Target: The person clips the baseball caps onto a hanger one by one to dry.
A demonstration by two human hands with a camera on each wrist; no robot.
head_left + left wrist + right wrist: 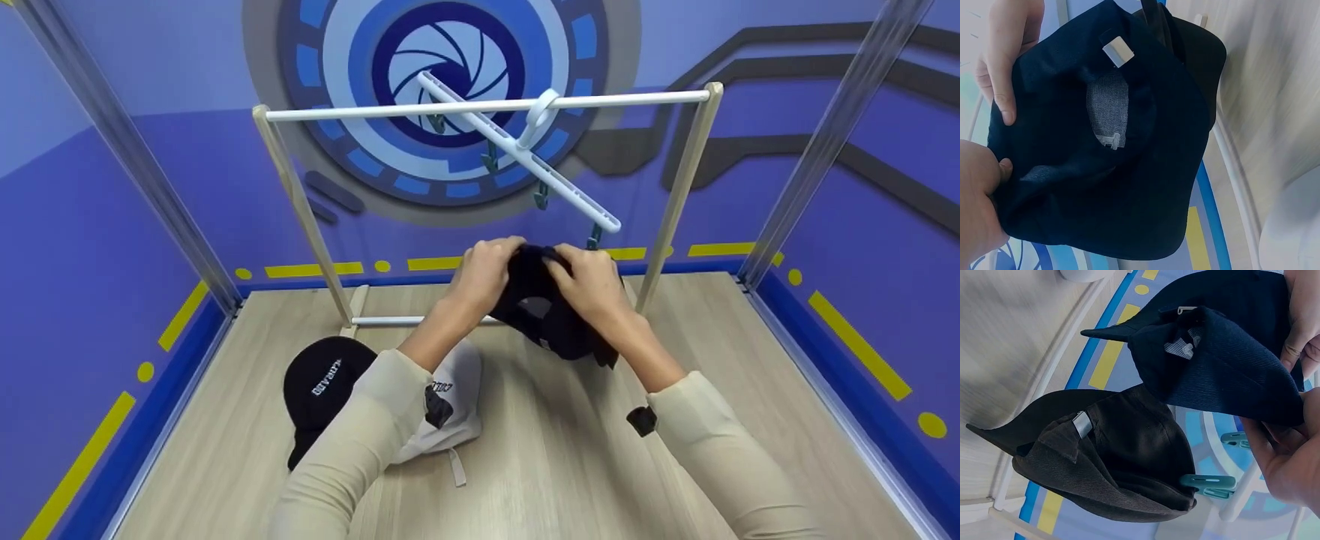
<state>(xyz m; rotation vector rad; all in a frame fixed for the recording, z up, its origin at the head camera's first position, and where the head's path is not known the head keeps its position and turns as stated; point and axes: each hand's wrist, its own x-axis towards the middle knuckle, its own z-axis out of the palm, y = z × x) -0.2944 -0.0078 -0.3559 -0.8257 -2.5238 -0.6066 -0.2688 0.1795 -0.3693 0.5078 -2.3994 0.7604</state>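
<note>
A dark navy cap (1072, 107) is stretched between my two hands, its crown pinched at the top edge. My left hand (480, 274) grips one side, thumb and fingers on the fabric. On the other side my right hand (592, 281) pinches the cap close by. The metal buckle and rear opening show in both wrist views. Behind it a dark brown cap (1129, 439) hangs from a green clip (1210, 482) at the near end of the white hanger (559, 180); in the head view my right hand and the navy cap mostly hide it.
The hanger hooks over the white rail (360, 112) of a wooden-legged rack, with more green clips (490, 159) along it. On the wooden table (570, 457) lie a black cap with lettering (322, 379) and a pale grey cap (461, 397), partly under my left forearm.
</note>
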